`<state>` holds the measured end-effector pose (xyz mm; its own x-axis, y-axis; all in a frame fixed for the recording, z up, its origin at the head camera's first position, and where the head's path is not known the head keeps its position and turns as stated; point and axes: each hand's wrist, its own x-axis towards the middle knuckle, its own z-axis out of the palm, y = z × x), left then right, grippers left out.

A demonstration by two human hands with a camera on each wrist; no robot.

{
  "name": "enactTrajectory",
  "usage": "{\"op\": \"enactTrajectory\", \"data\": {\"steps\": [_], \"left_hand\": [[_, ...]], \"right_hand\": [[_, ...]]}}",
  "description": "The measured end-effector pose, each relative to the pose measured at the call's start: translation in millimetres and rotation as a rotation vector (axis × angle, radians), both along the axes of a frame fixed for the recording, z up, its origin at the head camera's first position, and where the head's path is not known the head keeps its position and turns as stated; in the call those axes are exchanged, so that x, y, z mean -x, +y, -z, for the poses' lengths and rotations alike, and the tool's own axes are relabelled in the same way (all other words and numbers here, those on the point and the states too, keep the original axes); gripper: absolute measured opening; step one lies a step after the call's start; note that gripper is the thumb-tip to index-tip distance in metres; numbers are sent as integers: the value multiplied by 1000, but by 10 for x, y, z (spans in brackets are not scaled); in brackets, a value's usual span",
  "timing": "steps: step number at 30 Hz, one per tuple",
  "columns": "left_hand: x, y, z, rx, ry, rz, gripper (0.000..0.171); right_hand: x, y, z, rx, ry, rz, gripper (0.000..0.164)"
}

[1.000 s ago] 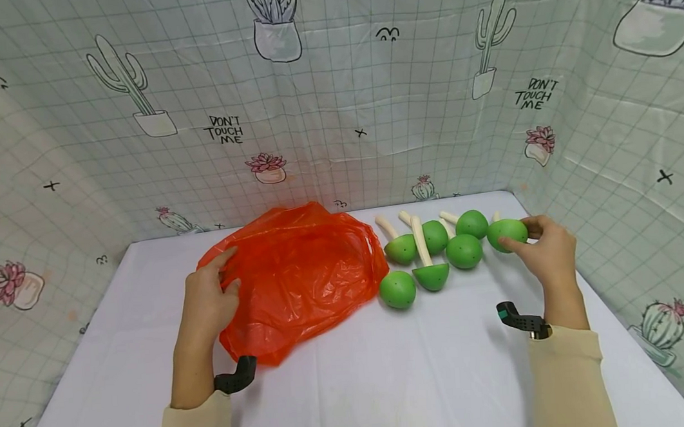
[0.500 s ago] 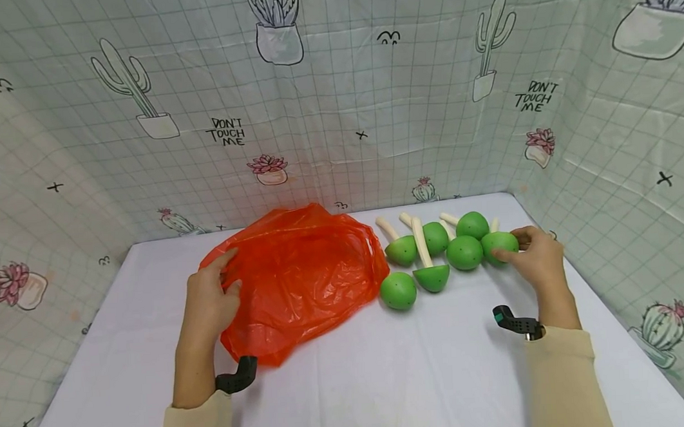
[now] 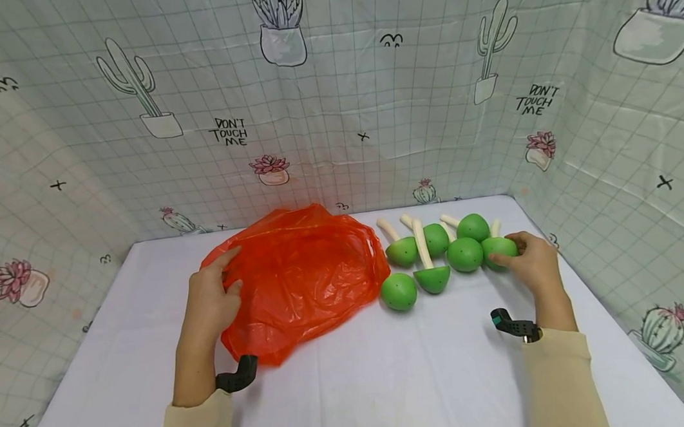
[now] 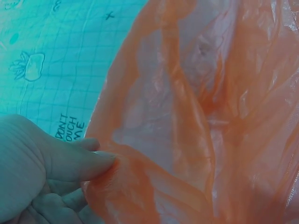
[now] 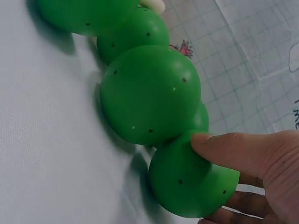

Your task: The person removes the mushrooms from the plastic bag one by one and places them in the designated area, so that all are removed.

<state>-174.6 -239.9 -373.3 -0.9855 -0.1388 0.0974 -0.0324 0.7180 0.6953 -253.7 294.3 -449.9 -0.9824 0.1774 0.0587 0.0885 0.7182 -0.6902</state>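
On the left side of the table lies a red plastic bag point(image 3: 305, 286), its mouth spread toward the right. My left hand point(image 3: 210, 301) pinches its left edge; in the left wrist view the thumb point(image 4: 77, 161) presses the thin film against the fingers. At the right end of a cluster, my right hand point(image 3: 533, 261) grips a green toy mushroom point(image 3: 498, 253) by its rounded cap, pale stem pointing back. The right wrist view has the thumb on top of this mushroom point(image 5: 187, 186) and fingers beneath, close against a neighbouring cap point(image 5: 149, 93).
Several more green toy mushrooms with pale stems lie between bag and right hand. The nearest mushroom point(image 3: 399, 292) is close to the bag's right edge; another mushroom point(image 3: 432, 278) has its stem leaning back. A patterned cloth wall point(image 3: 336, 98) closes off the back and sides.
My right hand has moved left and slightly nearer with its mushroom, which now sits close against the cluster. The left hand stays at the bag's edge. The view has shifted slightly.
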Motion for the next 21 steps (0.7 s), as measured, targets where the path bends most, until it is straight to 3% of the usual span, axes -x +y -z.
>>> {"op": "enactTrajectory", "data": {"steps": [13,21], "left_hand": [[-32,-30,27,42,28,72,62],[-24,-29,33,57,72,112,67]], "right_hand": [[-11,-57,-27,-12,37,7,66],[-18,-147,-106,-20,166,49,57]]}}
